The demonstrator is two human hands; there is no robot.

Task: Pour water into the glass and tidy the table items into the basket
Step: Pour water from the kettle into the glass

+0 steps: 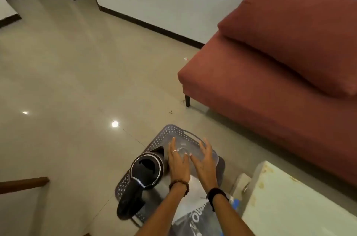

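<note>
A grey perforated basket (179, 131) stands on the floor below me. A black electric kettle (144, 174) lies in its left half with the lid ring facing up and the handle toward me. Both hands lie palms-down, fingers spread, on a clear round container (212, 156) at the basket's far right. My left hand (178, 164) holds its left side next to the kettle. My right hand (205, 161) holds its right side. A glass (182, 151) shows faintly through the container between my thumbs. Whether it holds water cannot be told.
A white and grey printed plastic bag (193, 214) lies in the near part of the basket under my forearms. A stained white table (293, 206) is at lower right, a red sofa (270, 85) beyond it. A brown wooden edge (23, 182) is at left. Glossy tiled floor surrounds the basket.
</note>
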